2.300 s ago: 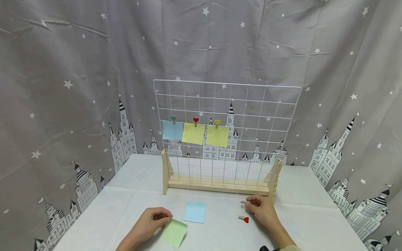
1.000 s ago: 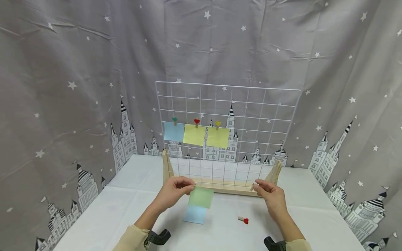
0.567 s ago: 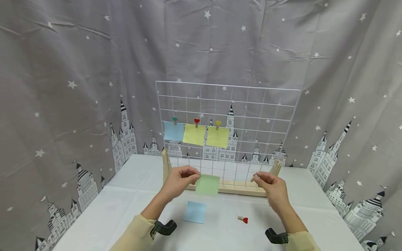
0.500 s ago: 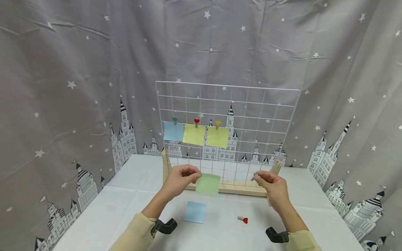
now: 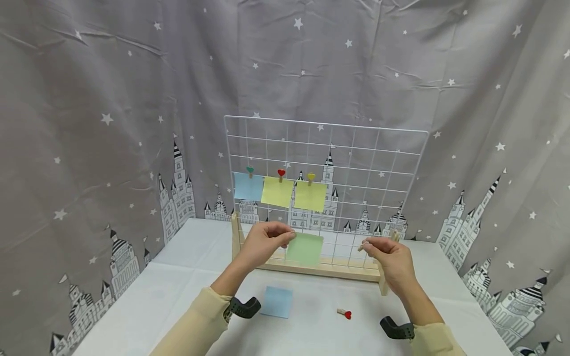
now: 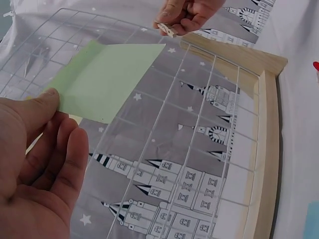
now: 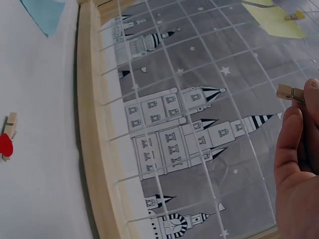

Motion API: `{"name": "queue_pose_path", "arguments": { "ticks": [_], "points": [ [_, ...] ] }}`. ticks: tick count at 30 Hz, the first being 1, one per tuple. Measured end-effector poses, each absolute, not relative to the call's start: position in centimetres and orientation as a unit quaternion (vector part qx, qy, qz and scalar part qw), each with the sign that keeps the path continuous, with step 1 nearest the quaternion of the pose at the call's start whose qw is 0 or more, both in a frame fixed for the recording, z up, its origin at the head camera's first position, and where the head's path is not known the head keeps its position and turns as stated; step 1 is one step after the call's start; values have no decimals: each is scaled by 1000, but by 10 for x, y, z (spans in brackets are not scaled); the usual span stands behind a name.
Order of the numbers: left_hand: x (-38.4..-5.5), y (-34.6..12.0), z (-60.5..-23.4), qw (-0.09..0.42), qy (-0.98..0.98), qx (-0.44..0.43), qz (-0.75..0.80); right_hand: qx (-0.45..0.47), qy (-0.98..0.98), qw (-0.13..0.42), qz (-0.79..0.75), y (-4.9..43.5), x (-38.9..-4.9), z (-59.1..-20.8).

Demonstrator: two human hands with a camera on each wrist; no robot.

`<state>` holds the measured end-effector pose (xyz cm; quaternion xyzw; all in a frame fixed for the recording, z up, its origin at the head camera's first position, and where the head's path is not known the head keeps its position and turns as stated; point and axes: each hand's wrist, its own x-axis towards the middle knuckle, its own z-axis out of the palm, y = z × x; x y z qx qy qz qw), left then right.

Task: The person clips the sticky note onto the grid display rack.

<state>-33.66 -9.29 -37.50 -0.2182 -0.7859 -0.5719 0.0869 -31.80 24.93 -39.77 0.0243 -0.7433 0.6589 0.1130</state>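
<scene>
My left hand [image 5: 264, 242] pinches a green sticky note [image 5: 305, 248] by its upper left corner, in front of the lower part of a white wire grid [image 5: 356, 168]. In the left wrist view the note [image 6: 107, 79] hangs from thumb and fingers. My right hand [image 5: 392, 259], off to the right, pinches a small wooden clothespin [image 7: 288, 92] between thumb and fingers; its jaw end sticks out. On the grid hang a blue note [image 5: 248, 187] and two yellow notes [image 5: 277, 192], each under a heart clothespin: green [image 5: 250, 170], red [image 5: 281, 173] and yellow [image 5: 310, 177].
The grid stands in a wooden base [image 5: 320, 270] on a white table [image 5: 178, 277]. In front of it lie a blue note [image 5: 276, 302] and a clothespin with a red heart [image 5: 344, 313]. A grey curtain [image 5: 285, 64] with stars and castles hangs behind.
The left hand has lifted the green note from the table, up and right to the grid. The right hand has raised its clothespin from the table to about the same height.
</scene>
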Motion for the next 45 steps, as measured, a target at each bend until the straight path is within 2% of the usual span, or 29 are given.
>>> {"name": "queue_pose_path", "arguments": {
  "ticks": [13,33,45],
  "points": [
    [-346,-74,-357,93,-776,-204,-590,82,-752,121,643,250,-319,-368],
    [-361,-35,-325,102,-772,-210,-591,94,-763,130,626,246,-323,-312],
    [-365,-23,-314,102,-774,-204,-590,120,-736,138,652,241,-327,-291]
  ]
}}
